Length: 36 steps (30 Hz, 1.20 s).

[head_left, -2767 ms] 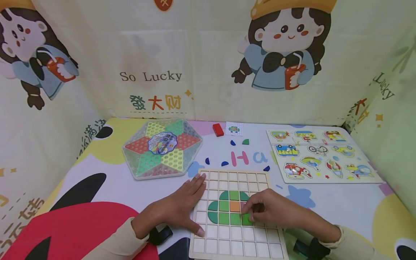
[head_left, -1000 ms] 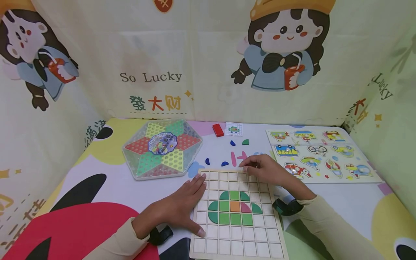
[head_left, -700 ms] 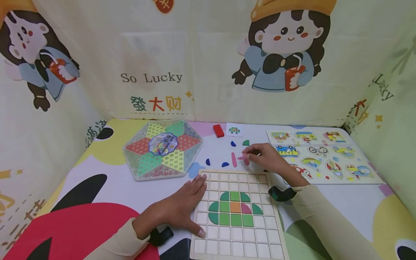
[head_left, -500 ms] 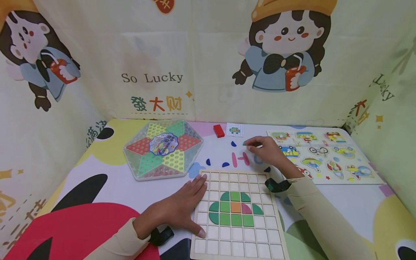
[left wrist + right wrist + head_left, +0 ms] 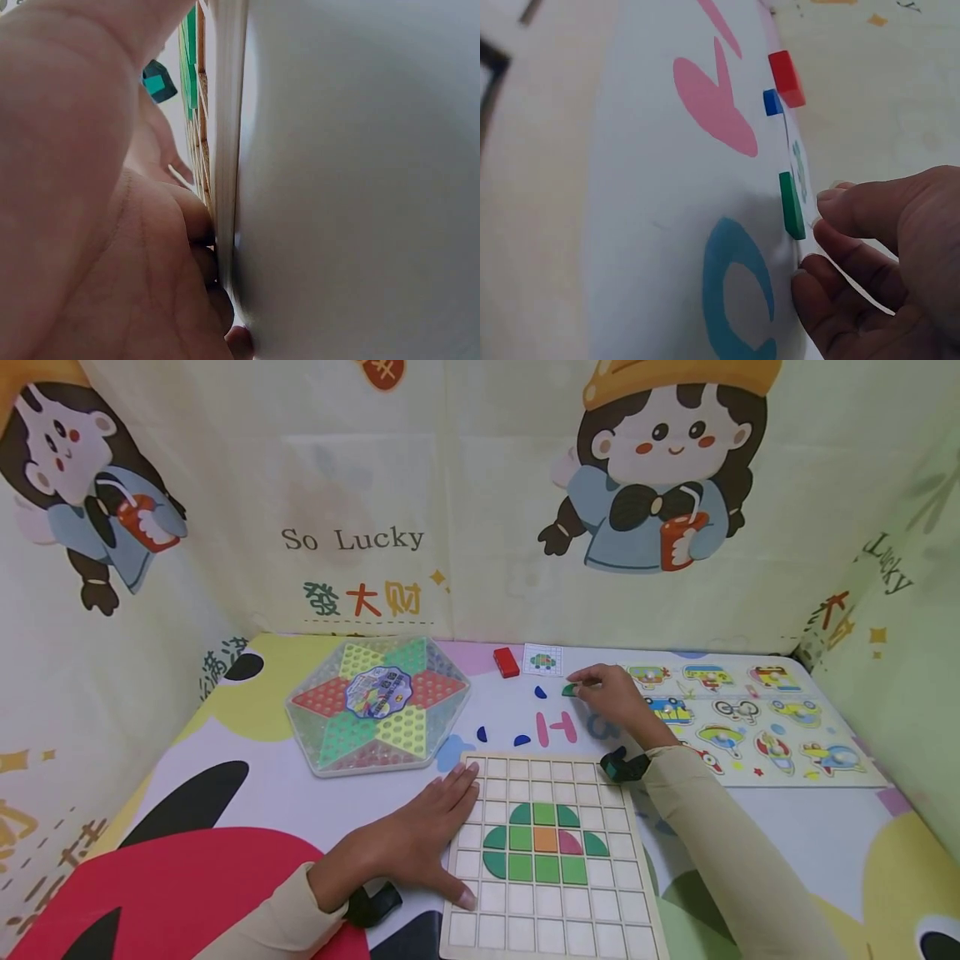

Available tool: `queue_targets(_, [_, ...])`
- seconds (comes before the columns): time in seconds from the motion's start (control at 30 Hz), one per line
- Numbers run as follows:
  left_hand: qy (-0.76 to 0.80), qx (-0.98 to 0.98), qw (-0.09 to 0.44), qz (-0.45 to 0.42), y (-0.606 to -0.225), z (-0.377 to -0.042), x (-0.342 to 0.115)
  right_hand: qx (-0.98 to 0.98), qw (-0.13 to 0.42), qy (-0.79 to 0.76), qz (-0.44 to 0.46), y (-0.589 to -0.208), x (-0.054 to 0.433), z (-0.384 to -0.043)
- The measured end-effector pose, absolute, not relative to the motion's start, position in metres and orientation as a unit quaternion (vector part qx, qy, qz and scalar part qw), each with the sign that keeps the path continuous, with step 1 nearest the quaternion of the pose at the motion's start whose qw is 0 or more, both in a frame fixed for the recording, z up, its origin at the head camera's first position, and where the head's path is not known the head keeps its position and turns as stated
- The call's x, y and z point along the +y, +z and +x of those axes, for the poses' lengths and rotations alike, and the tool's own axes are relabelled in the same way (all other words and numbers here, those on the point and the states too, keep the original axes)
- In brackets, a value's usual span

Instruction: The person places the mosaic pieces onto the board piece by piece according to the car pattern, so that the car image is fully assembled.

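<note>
Fingers spread, the left grip (image 5: 415,837) rests on the grid board (image 5: 547,903); beyond, the right grip (image 5: 617,697), narrowly parted and empty, is closer to the green piece (image 5: 568,690), which lies on the worktop (image 5: 795,827) just left of its fingertips

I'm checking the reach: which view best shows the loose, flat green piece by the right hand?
The right wrist view: the loose, flat green piece is large and uncovered, though mostly edge-on. The head view shows it small, partly covered by the right hand; the left wrist view misses it.
</note>
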<state>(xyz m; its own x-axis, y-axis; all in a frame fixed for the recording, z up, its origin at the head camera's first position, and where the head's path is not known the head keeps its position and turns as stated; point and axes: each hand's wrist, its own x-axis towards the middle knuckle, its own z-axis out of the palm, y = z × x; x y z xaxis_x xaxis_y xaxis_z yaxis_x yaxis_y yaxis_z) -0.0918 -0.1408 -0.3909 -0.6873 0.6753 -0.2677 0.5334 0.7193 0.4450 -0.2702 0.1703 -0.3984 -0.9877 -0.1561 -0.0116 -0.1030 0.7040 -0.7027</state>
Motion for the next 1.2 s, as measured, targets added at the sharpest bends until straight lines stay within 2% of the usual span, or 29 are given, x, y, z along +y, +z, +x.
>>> queue_targets(0.63, [0.167, 0.903, 0.211, 0.334, -0.391, -0.092, -0.140, 0.938, 0.053, -0.333, -0.076, -0.401, 0.163, -0.278])
queue_targets(0.97, [0.164, 0.904, 0.211, 0.333, -0.392, -0.092, -0.140, 0.937, 0.122, -0.311, -0.098, -0.389, 0.164, -0.274])
queue_targets(1.2, [0.169, 0.903, 0.206, 0.336, -0.391, -0.091, -0.141, 0.929, 0.131, -0.328, -0.107, -0.386, 0.167, -0.271])
